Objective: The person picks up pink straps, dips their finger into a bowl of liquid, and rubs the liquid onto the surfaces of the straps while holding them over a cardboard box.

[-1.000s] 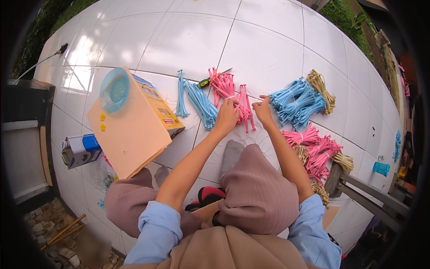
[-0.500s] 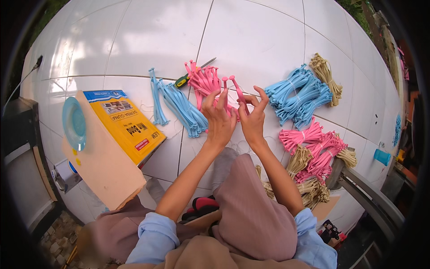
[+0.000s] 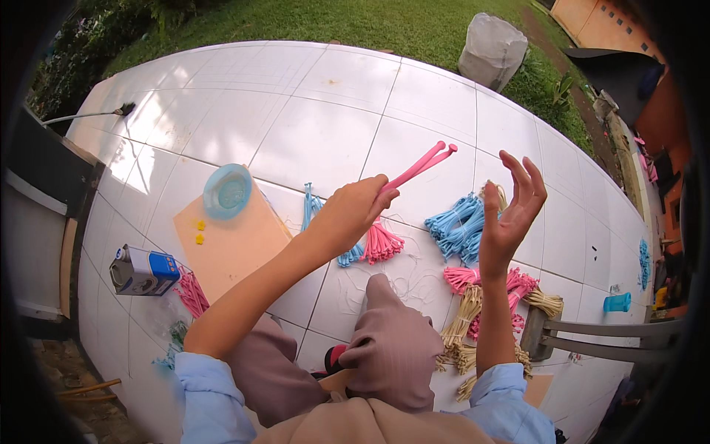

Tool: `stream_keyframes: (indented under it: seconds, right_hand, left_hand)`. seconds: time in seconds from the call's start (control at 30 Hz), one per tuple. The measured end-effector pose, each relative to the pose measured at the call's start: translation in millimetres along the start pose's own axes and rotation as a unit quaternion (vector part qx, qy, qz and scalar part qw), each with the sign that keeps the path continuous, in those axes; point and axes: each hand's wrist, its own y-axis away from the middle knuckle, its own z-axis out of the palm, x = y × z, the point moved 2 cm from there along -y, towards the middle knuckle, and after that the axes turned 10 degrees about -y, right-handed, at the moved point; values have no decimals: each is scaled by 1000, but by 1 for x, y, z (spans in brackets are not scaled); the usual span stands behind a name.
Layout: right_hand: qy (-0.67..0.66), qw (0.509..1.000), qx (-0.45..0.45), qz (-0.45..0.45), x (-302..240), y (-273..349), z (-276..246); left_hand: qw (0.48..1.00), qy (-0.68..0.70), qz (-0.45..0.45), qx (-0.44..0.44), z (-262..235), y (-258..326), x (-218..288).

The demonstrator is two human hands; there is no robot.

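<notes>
My left hand [image 3: 347,216] is closed round a couple of long pink strips with knobbed ends [image 3: 416,169], which point up and to the right, beyond the fingers. My right hand [image 3: 515,214] is raised apart from it, fingers spread, holding nothing. Beneath my left hand lie a loose bunch of pink strips [image 3: 383,243] and some light blue strips [image 3: 309,206], partly hidden by the hand and forearm. Tied bundles of blue strips [image 3: 452,222] lie just left of my right hand. Nearer me, pink bundles [image 3: 523,285] and beige bundles [image 3: 464,318] are heaped around my right forearm.
To the left, a pale board [image 3: 233,255] carries a clear blue bowl [image 3: 227,194] and two small yellow pieces. A rectangular metal can [image 3: 144,271] stands beyond it. At right are a grey metal frame [image 3: 606,334] and a blue cup [image 3: 617,302]. Grass borders the white tiles [image 3: 318,140].
My hands have come apart: the left has risen with the pink strips, the right has moved off to the right and spread. The view has tilted up, bringing in grass and a white sack.
</notes>
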Motion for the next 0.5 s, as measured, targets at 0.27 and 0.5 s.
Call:
stream_keyframes:
  seconds: [0.27,0.5]
  right_hand:
    - [-513,801,-102,291,-78,7,74]
    - [-478,832,-77,272,-114,12,99]
  left_hand:
    - [962,1,64,266,-17,88,26]
    - [934,-25,26,355,-7,119,15]
